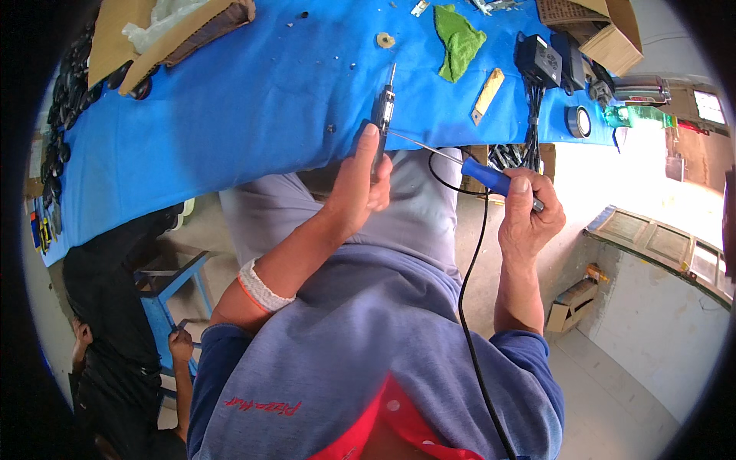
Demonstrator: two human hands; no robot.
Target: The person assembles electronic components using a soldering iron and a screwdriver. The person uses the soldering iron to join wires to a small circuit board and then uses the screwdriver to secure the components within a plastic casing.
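Observation:
My left hand (356, 180) is closed around a slim dark tool (386, 107), held upright over the table's near edge. A thin metal tip points away from me at its far end, and its middle shows metallic parts; I cannot tell its exact kind. In my right hand (530, 215) is a screwdriver (487, 176) with a blue handle, gripped between thumb and fingers. Its thin shaft reaches left, and the tip meets or nearly meets the dark tool's side just above my left thumb. A black cable (481, 253) loops beneath the screwdriver and runs down past my chest.
A blue cloth (253, 100) covers the table. On it lie a green rag (458, 42), a tan strip (487, 96), black power adapters (539, 61), a round tape roll (579, 121) and cardboard boxes (184, 38). At left, a person in black (115, 330) sits near a blue stool (165, 314).

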